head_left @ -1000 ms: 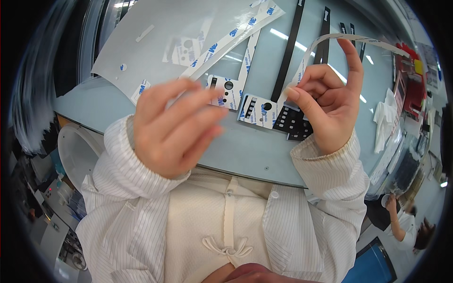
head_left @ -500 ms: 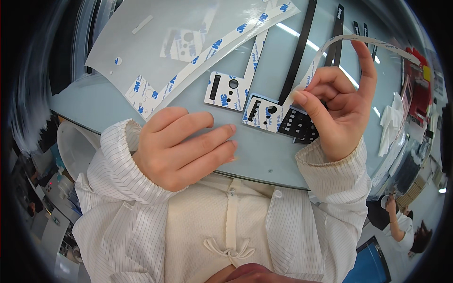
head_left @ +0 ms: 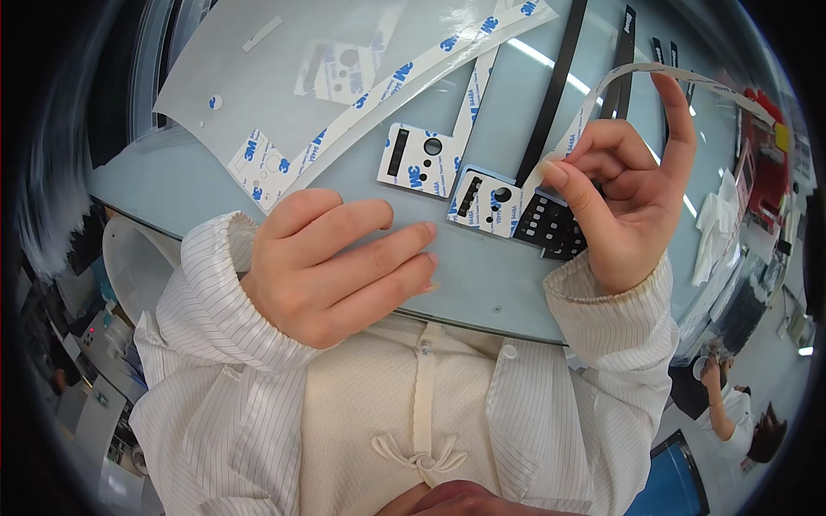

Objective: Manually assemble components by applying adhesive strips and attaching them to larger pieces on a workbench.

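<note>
My right hand (head_left: 632, 193) pinches a white adhesive strip (head_left: 578, 129) with blue print between thumb and bent fingers, its forefinger raised under the strip. From the pinch the strip arches up and away to the far right. Its wide end, a small rectangular adhesive label (head_left: 486, 217) with a slot and holes, lies just left of the fingertips. Black perforated panels (head_left: 542, 222) are partly hidden beneath my right hand. Over the table's near edge hangs my left hand (head_left: 314, 267), palm down, fingers loosely bent and apart, thumb hidden; nothing shows in it.
A second white adhesive label (head_left: 416, 160) with a long tail lies on the glassy table (head_left: 344, 236). Far left is a translucent backing sheet (head_left: 232, 82) bearing adhesive pieces. Black strips (head_left: 555, 86) extend away. White cloth (head_left: 714, 224) lies at right; another person (head_left: 736, 413) sits beyond.
The labels, panels and right hand appear slightly farther right in the view. The right hand keeps its pinch on the strip; the left hand is almost unmoved.
</note>
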